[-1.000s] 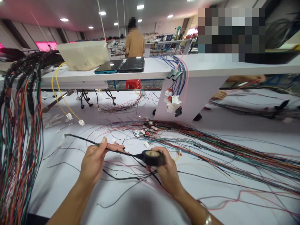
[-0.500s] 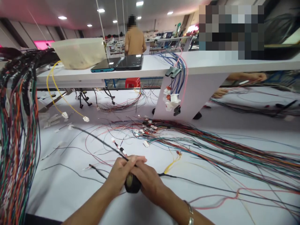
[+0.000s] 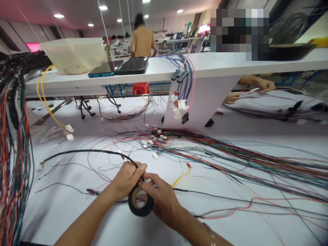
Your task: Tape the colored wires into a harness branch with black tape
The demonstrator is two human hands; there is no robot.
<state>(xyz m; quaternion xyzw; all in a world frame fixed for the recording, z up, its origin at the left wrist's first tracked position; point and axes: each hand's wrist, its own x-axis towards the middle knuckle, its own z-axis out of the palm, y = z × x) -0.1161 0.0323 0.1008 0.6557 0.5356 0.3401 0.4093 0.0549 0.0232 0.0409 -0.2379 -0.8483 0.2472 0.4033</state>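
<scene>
Watching from beside the counter, I see the left hand (image 3: 124, 181) closed around a black taped wire bundle (image 3: 87, 151), its fingers (image 3: 134, 172) curled tightly just above a roll of black electrical tape (image 3: 140, 208). The right hand (image 3: 161, 198) is nearly closed too, and its fingers (image 3: 151, 181) seem to grip the roll's upper rim. The roll sits just below both sets of fingers, its hollow core showing. Loose multicoloured wires (image 3: 230, 164) fan out beyond the fingers, with a yellow wire (image 3: 181, 178) nearer, and a white counter (image 3: 217, 65) stands well ahead.
</scene>
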